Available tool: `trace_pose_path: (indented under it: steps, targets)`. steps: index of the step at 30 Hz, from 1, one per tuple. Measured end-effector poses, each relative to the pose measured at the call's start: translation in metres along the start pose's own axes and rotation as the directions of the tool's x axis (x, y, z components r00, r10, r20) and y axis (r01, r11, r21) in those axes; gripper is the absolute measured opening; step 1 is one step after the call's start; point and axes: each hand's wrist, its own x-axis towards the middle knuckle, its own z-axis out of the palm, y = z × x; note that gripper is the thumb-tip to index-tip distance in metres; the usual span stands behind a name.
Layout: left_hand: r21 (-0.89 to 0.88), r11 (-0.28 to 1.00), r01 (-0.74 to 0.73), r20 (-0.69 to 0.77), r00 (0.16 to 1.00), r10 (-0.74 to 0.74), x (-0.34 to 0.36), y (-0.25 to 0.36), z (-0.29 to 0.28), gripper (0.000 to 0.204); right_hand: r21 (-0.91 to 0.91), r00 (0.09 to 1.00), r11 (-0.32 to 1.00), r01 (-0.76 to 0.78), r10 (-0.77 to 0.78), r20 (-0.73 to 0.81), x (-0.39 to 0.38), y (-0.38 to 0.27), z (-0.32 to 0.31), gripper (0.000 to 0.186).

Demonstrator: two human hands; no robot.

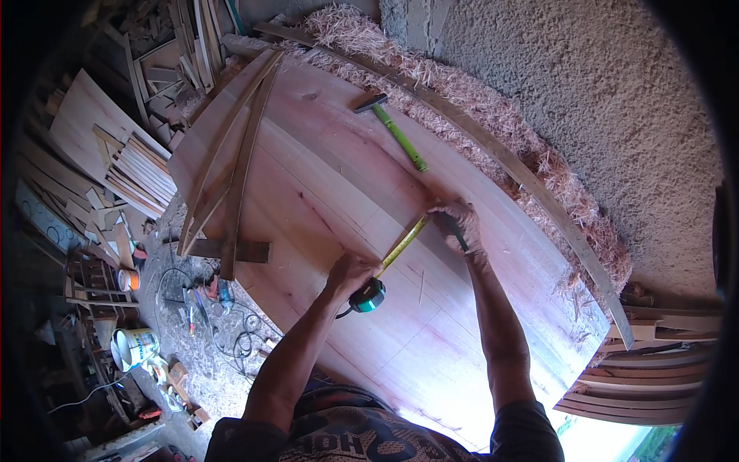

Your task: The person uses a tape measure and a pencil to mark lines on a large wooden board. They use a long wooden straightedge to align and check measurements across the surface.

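Note:
A broad pale wooden panel (300, 192) with thin drawn lines lies in front of me. My left hand (352, 276) is closed at the tape measure (368, 296), whose case is dark and green. From there the yellow tape blade (404, 245) runs out over the wood, up and to the right. At its far end my right hand (465, 225) pinches the blade. A slim dark object (459, 234), whose kind I cannot make out, is also in that hand. Beyond the right hand a hammer (400, 138) with a bright green handle lies on the panel.
Narrow wooden strips (246, 158) lie across the panel's left end. One long batten (493, 146) runs along its far edge, beside heaped wood shavings (362, 38) and a rough wall (554, 69). Left on the floor are a white bucket (138, 346), cables (245, 339) and stacked offcuts (142, 173).

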Motion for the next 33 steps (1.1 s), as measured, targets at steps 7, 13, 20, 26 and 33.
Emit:
trace_pose_path:
  steps: [7, 13, 20, 26, 33]
  targets:
    - [-0.077, 0.997, 0.02, -0.02, 1.0, -0.022, 0.001, -0.008, 0.0, 0.031, 0.254, 0.937, 0.906, -0.338, 0.35, -0.001, 0.004, -0.006, -0.011, 0.044]
    - [-0.055, 0.997, 0.061, -0.006, 0.998, -0.061, -0.003, 0.003, -0.001, 0.03, 0.312, 0.91, 0.869, -0.383, 0.413, -0.035, 0.007, -0.023, -0.019, 0.062]
    - [-0.035, 0.989, 0.142, -0.024, 0.989, -0.143, -0.011, 0.023, -0.003, 0.027, 0.407, 0.84, 0.791, -0.457, 0.534, -0.095, 0.005, -0.014, -0.021, 0.065]
    - [-0.044, 0.987, 0.156, 0.021, 0.988, -0.155, -0.01, 0.023, -0.005, 0.028, 0.44, 0.807, 0.747, -0.499, 0.585, -0.079, 0.005, -0.012, -0.023, 0.067]
    - [-0.1, 0.993, 0.071, -0.002, 0.997, -0.071, -0.006, 0.005, -0.003, 0.029, 0.42, 0.817, 0.768, -0.483, 0.568, -0.099, 0.006, -0.012, -0.021, 0.067]
